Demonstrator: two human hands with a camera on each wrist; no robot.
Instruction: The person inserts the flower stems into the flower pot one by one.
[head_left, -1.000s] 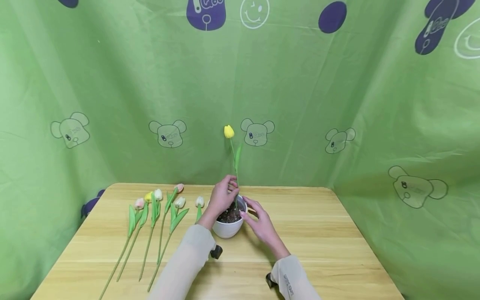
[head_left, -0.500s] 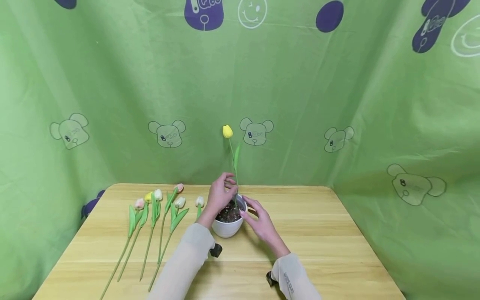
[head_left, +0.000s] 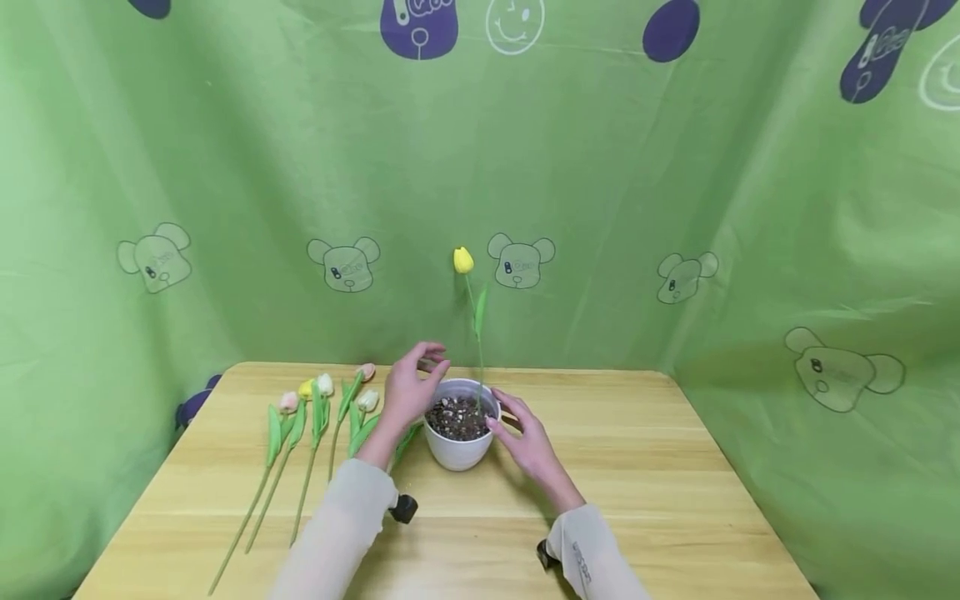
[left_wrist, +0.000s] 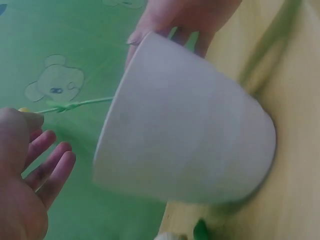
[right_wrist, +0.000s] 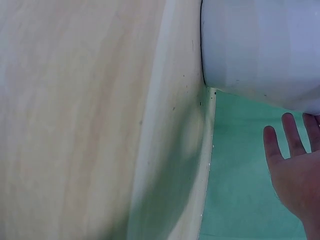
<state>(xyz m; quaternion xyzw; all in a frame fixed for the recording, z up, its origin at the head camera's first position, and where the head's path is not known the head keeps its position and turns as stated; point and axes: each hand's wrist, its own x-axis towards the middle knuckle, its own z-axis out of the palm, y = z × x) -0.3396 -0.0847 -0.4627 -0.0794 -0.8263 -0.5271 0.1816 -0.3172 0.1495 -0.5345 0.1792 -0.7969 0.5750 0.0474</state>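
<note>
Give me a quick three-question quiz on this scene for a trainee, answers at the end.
1. Multiple choice: What colour is the bloom of the tulip standing in the pot?
a) white
b) yellow
c) purple
2. True or false: The left hand is gripping that tulip's stem.
3. Short answer: Which of the two hands is touching the pot?

Key:
1. b, yellow.
2. False; the left hand is clear of the stem.
3. The right hand, at the pot's rim.
</note>
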